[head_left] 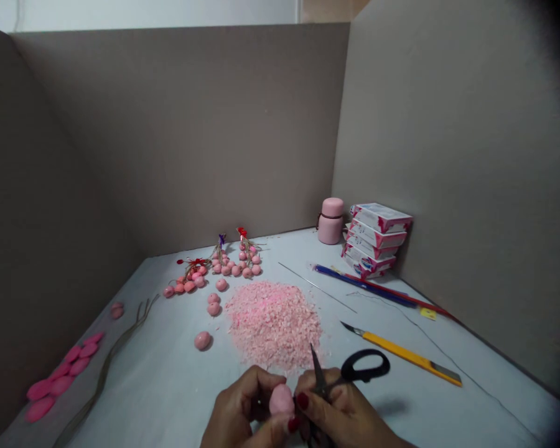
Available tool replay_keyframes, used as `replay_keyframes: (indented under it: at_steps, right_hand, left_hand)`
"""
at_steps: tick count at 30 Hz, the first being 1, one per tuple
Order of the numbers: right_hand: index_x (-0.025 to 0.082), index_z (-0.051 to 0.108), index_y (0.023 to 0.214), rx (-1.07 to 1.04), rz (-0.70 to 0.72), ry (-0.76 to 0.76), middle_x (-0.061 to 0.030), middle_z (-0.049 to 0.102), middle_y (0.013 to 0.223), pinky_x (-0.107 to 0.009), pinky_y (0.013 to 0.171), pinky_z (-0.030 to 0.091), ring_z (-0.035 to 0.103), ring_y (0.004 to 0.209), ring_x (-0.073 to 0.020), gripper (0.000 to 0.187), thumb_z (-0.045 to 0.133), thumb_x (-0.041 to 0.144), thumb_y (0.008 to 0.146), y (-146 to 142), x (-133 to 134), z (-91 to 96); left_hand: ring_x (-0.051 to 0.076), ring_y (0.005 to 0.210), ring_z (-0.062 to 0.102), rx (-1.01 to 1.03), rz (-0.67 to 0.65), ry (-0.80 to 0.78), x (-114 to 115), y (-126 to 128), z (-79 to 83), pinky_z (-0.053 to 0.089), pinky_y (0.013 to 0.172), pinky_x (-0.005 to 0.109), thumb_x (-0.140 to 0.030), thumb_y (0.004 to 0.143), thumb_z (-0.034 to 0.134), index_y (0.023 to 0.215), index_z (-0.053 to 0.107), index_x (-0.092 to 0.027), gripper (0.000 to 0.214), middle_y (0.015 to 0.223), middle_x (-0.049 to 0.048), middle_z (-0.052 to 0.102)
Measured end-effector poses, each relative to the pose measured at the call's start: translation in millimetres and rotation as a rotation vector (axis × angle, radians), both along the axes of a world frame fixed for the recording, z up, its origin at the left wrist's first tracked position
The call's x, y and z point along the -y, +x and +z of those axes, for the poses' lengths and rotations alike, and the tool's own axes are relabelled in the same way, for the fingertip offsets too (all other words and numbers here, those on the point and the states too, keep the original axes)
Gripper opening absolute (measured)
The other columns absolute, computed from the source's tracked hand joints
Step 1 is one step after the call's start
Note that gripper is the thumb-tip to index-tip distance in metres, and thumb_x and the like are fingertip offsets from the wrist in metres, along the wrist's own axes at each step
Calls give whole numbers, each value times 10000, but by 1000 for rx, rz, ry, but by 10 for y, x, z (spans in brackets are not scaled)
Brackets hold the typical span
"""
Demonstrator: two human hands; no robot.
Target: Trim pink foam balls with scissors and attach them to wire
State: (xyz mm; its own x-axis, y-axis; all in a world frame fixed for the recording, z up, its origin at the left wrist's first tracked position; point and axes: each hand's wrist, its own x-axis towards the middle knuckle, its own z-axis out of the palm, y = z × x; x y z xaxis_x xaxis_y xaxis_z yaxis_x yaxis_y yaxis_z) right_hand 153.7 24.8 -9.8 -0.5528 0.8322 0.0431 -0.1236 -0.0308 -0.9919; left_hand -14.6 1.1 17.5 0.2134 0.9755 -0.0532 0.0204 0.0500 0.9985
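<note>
My left hand (242,407) pinches a small pink clay ball (281,400) at the bottom centre, low over the table. My right hand (343,417) presses against the same ball with its fingers closed and holds black-handled scissors (350,370), blades pointing up. Just beyond the hands lies a heap of pink shavings (273,320) on the pale table.
Loose pink balls (202,340) and bunches of balls on stems (224,264) lie behind the heap. Flat pink petals (60,379) and thin strands (116,348) sit left. A yellow craft knife (406,353), wire, coloured sticks (373,287), stacked boxes (376,239) and a pink jar (331,221) are right. Cardboard walls surround the table.
</note>
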Motion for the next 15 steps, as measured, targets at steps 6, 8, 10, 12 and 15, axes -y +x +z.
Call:
replay_keyframes:
  at_steps: [6, 8, 10, 12, 15]
  right_hand:
    - [191, 567, 640, 378, -60, 652, -19, 534, 613, -283, 628, 384, 488, 615, -143, 470, 321, 463, 934, 72, 1, 118]
    - [188, 573, 637, 356, -51, 650, -15, 523, 593, -276, 613, 386, 474, 589, -135, 494, 303, 476, 934, 53, 5, 110]
    - [183, 564, 642, 256, -77, 430, 4, 494, 567, -244, 540, 374, 447, 538, -114, 482, 359, 535, 900, 13, 15, 65]
    - [175, 555, 680, 155, -133, 139, 19, 483, 566, -214, 478, 344, 421, 499, -93, 456, 446, 586, 844, -30, 25, -2]
    - [165, 536, 733, 64, -153, -91, 33, 479, 551, -198, 445, 308, 384, 447, -70, 474, 512, 636, 778, -66, 27, -84]
  left_hand:
    - [36, 372, 310, 116, -214, -345, -90, -11, -130, 177, 390, 178, -681, 705, 525, 587, 450, -175, 525, 441, -54, 478]
    - [44, 393, 331, 120, -210, -376, -90, -21, -139, 210, 398, 173, -671, 763, 452, 585, 443, -176, 525, 471, -46, 482]
    - [84, 503, 465, 83, -116, -286, -71, -27, -119, 350, 477, 182, -608, 790, 485, 737, 519, -179, 433, 589, -25, 540]
    - [164, 760, 570, -12, 18, -9, -49, -29, -87, 457, 625, 242, -517, 750, 611, 941, 550, -217, 361, 833, 31, 609]
    - [217, 949, 563, -173, 86, 413, -32, -26, -54, 471, 753, 279, -325, 750, 673, 965, 604, -252, 237, 1007, 64, 626]
